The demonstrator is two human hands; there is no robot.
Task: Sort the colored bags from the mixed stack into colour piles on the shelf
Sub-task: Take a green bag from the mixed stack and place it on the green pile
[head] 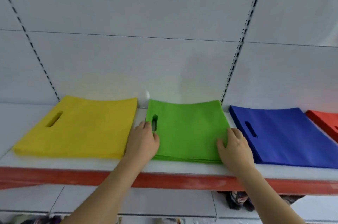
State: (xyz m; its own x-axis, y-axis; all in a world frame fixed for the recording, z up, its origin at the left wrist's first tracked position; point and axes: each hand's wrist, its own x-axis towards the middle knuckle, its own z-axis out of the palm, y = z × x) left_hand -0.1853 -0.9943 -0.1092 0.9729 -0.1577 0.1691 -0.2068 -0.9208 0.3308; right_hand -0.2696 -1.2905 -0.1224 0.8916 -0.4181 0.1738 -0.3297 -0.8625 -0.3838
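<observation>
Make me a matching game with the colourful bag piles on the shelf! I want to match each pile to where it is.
Things:
1. yellow pile
2. green pile
3. blue pile
4. red pile

Places:
A. cut off at the right edge of the picture
B. under both hands, the left hand and the right hand
C. farthest left on the shelf
D. between the green and the red

Pairs: 1-C, 2-B, 3-D, 4-A
</observation>
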